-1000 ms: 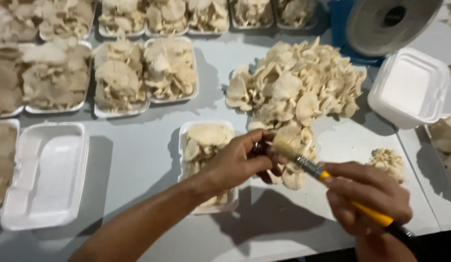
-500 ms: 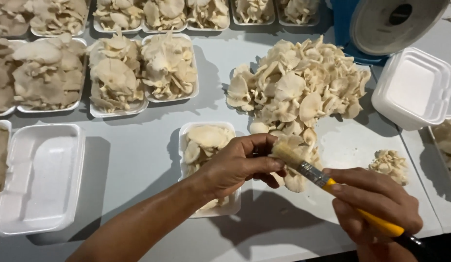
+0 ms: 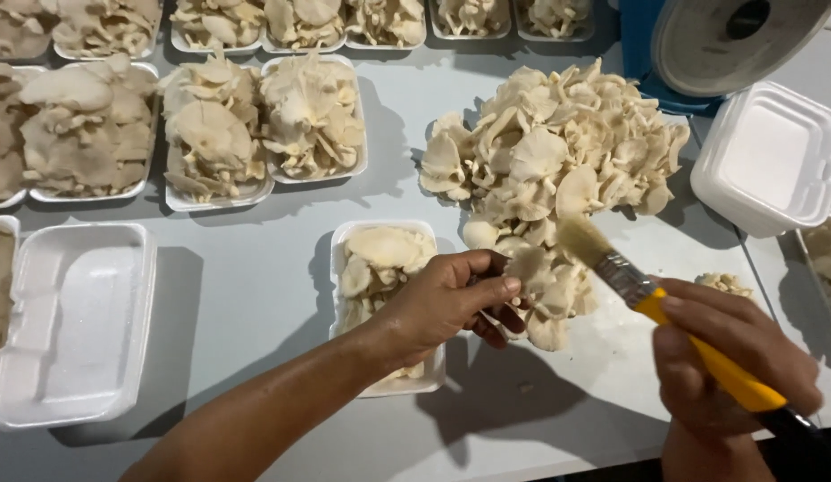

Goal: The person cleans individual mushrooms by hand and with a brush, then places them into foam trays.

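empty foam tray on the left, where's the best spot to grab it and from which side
A judgement: take the empty foam tray by its raised rim on the long right edge, coming from the right over bare table. It lies flat and open side up, nothing inside, so the lip is the only graspable part. The left hand is nearest; the right hand holds the brush.
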